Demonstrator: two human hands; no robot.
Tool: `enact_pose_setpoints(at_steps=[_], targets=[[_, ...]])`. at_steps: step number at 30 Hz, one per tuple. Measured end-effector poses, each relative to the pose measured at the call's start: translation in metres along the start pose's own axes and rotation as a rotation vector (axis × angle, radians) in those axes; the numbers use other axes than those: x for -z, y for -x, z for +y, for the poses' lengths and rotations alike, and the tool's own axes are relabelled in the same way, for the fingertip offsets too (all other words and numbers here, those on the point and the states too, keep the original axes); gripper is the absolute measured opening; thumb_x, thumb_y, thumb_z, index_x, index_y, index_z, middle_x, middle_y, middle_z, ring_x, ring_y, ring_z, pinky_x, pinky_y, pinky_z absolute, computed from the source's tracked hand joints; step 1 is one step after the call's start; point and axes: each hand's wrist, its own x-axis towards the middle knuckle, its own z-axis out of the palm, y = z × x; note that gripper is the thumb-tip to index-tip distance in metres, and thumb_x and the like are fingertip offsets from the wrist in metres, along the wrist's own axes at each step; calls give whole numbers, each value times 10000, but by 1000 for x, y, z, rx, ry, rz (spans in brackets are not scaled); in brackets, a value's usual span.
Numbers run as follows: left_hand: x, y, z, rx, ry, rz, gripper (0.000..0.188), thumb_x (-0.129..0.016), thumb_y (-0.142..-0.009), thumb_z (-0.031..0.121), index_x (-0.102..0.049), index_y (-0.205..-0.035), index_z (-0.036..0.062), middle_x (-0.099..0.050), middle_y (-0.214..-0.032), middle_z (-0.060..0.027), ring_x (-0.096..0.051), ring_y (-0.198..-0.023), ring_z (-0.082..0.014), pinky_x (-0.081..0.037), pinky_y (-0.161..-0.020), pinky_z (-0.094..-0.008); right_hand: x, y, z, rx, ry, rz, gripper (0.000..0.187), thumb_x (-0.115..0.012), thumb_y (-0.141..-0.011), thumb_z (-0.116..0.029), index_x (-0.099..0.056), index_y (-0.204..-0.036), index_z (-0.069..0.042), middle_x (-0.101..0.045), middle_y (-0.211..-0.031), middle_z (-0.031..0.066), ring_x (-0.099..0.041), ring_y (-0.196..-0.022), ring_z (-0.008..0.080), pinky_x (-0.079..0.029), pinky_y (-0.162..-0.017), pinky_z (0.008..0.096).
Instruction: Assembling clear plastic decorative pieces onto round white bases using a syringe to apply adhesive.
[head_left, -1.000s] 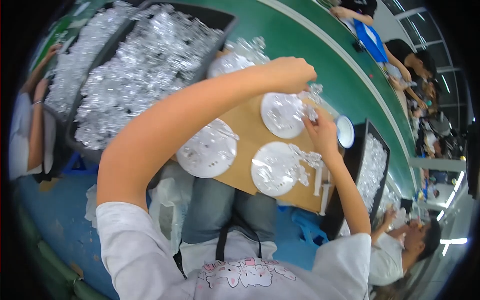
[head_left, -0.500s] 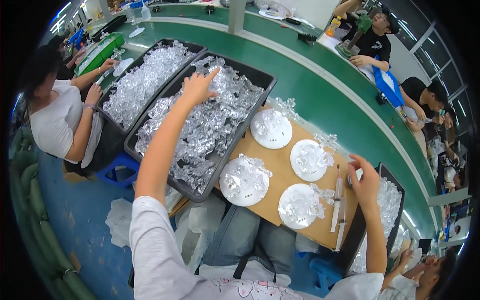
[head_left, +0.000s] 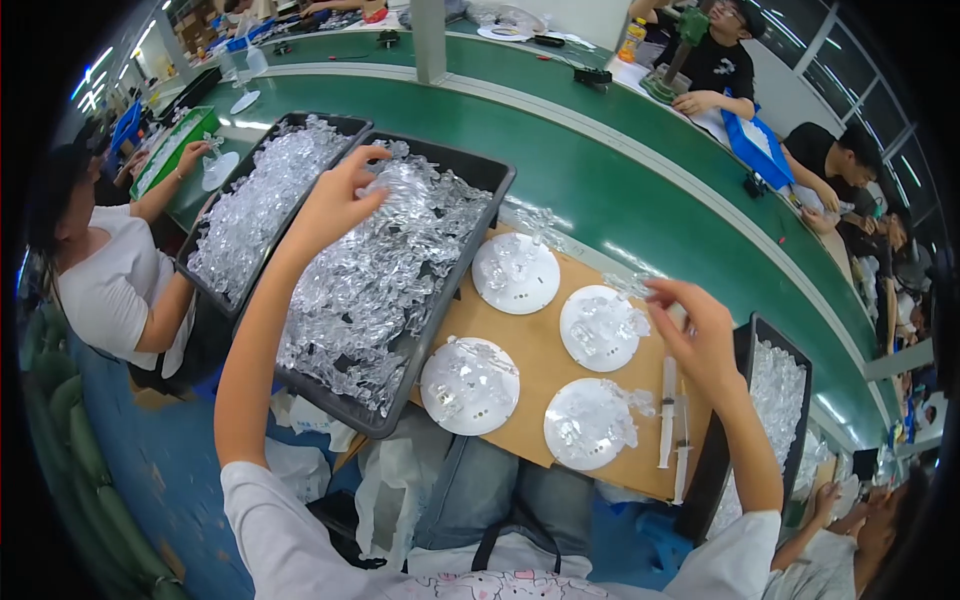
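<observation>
My left hand (head_left: 340, 203) is over a black bin (head_left: 505, 190) heaped with clear plastic pieces (head_left: 375, 285). Its thumb and fingers are apart, and nothing shows between them. Four-sided cardboard (head_left: 520, 445) lies in front of me, bearing several white round discs (head_left: 470, 385), each with clear plastic parts on top. My right hand (head_left: 697, 335) is open at the far right disc (head_left: 600, 328), fingertips beside the clear part (head_left: 628, 287) that sticks out past its rim. Whether they touch it I cannot tell. Below this hand lie two syringes (head_left: 667, 425).
Another black bin of clear pieces (head_left: 265, 205) stands to the left, and one more (head_left: 775, 385) to the right. Beyond runs a green conveyor surface (head_left: 600, 200) with a grey post (head_left: 430, 45). A co-worker (head_left: 120, 270) sits at the left; others work across and at the right.
My left hand has drawn back toward the left edge of the middle bin. My right hand has moved left to the far right disc. The whole view has shifted slightly.
</observation>
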Motion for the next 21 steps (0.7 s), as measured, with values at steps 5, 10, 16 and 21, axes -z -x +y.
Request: enact_pose_setpoints(at_steps=[5,10,16,21], targets=[[-42,-6,94,-347,18,-141,371,-593,-799,137,-454,-1140,93,-616,-702,-165,-594,-638,-306,-451,-584,-356,-24,-64,-36,211,-42,-27,410,-698,-709,-160,-576,-1090,-69,-609,-948,72,-581,-770,160,-446,-632,284],[-72,-25,131,-553,-54,-178,330,-609,-801,192,-456,-1063,62,-597,-690,-180,-578,-645,-361,-450,-562,-392,-32,-107,-21,138,-151,-177,382,-721,-683,-191,-588,-1008,-40,-610,-836,74,-560,-672,157,-444,-587,295],[-94,-49,86,-480,-46,23,437,-648,-768,294,-484,-1077,32,-609,-850,-172,-590,-797,-348,-464,-695,-403,-20,-99,2,-345,-531,-230,262,-681,-770,-222,-591,-918,-26,-592,-749,13,-537,-597,77,-407,-529,183],[-150,-59,32,-447,-131,-393,398,-673,-728,177,-521,-1058,16,-578,-1004,-198,-564,-919,-327,-453,-759,-374,-17,-71,6,-603,-910,-159,309,-609,-835,-253,-531,-1022,-19,-597,-802,16,-603,-645,100,-478,-555,197]])
